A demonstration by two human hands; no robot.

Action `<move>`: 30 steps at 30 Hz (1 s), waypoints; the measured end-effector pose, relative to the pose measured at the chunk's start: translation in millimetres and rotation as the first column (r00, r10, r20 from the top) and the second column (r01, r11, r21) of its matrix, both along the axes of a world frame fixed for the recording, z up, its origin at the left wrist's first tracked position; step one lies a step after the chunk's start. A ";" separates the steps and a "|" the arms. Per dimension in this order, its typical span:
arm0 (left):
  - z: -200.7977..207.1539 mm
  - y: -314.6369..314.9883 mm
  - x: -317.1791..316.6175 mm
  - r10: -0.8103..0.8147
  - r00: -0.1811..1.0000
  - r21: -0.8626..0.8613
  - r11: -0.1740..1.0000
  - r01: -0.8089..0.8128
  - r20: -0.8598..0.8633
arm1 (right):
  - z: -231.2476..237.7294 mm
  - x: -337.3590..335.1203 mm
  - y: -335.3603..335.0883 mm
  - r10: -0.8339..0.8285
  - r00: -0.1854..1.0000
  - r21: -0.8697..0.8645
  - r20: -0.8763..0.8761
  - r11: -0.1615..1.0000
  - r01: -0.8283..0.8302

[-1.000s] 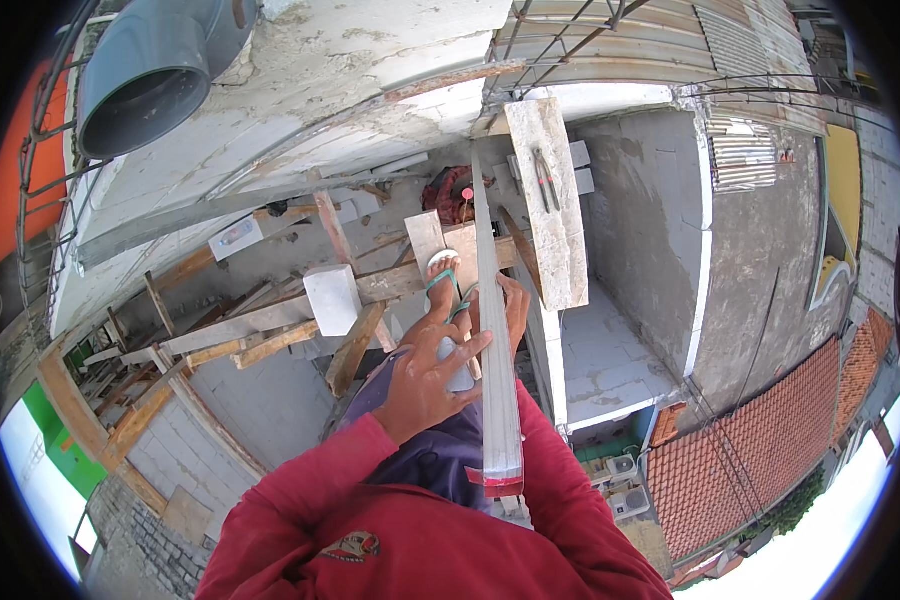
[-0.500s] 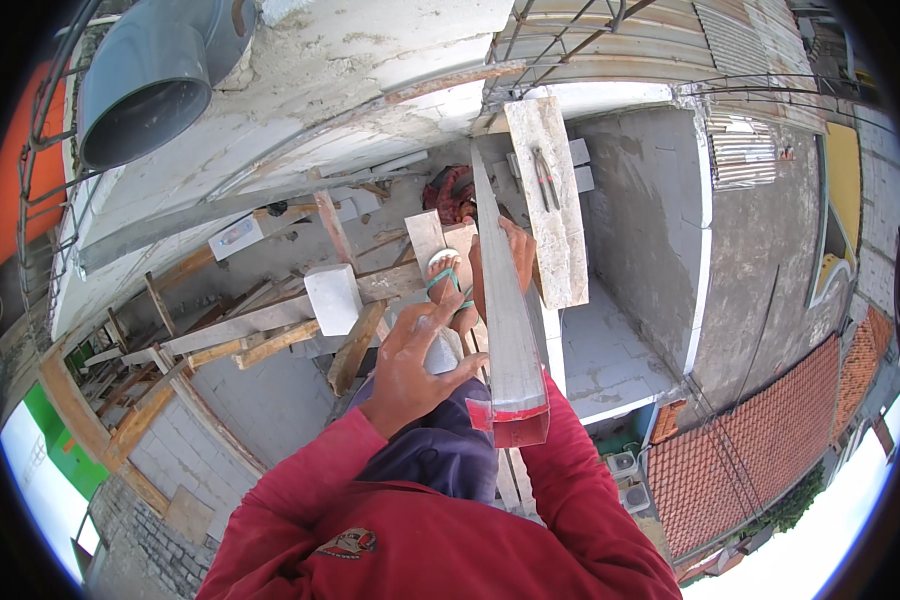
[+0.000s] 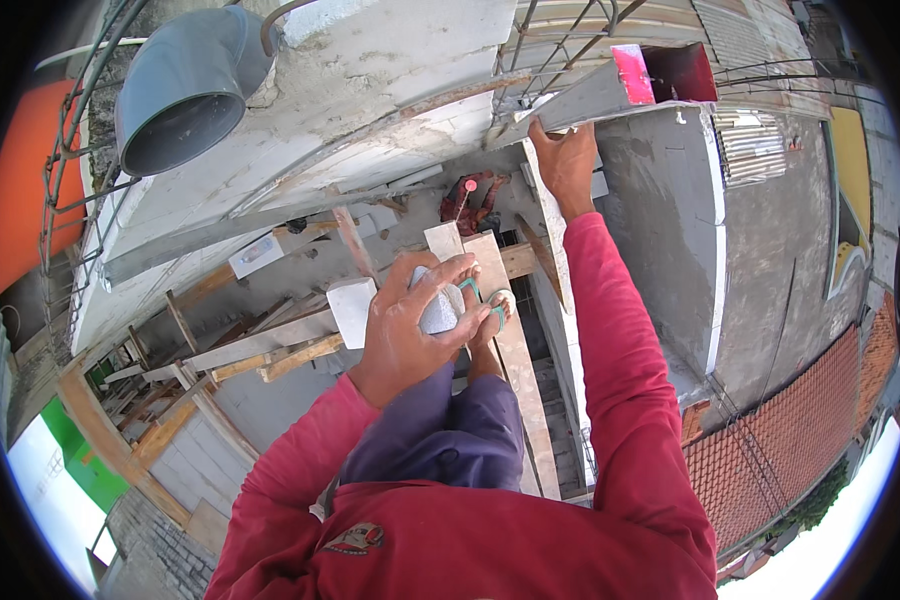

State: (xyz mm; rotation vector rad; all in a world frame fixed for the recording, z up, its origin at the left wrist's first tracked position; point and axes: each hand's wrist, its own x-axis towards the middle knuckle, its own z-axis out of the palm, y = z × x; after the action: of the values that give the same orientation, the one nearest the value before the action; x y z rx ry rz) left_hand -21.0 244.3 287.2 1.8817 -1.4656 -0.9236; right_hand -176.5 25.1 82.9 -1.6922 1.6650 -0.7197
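My right hand [image 3: 567,165] reaches far forward on the right. It grips a long grey metal box-section bar [image 3: 590,103] whose hollow end is red, at the top of the wall. The bar's far part narrows away to the left. In front of my body, my left hand [image 3: 398,335] curls around a small whitish-grey block [image 3: 438,308]. Its fingers and thumb hold the block's sides. Below it, my feet in green-strapped sandals [image 3: 497,312] stand on a wooden plank [image 3: 515,375].
Far below, another person [image 3: 470,203] is beside the wall. A grey pipe elbow [image 3: 185,105] and rebar [image 3: 55,190] jut out at upper left. A white block [image 3: 351,312] sits near timber beams [image 3: 260,340]. A drop lies between the planks; a plastered wall [image 3: 660,220] stands right.
My right hand has carried the metal bar from in front of my body up and forward to the right. My left hand keeps the block and has shifted slightly forward.
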 end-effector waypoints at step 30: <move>18.7 -171.0 39.6 0.068 0.937 -0.312 0.949 0.045 0.343 | 16.8 104.0 10.1 -0.296 0.928 0.059 0.227 0.955 0.291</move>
State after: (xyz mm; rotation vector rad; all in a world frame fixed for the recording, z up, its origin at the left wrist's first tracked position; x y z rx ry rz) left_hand 18.6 73.3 305.9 1.8694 -1.6885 -0.3234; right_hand -72.6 35.3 99.7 -1.2947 1.7656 -0.9950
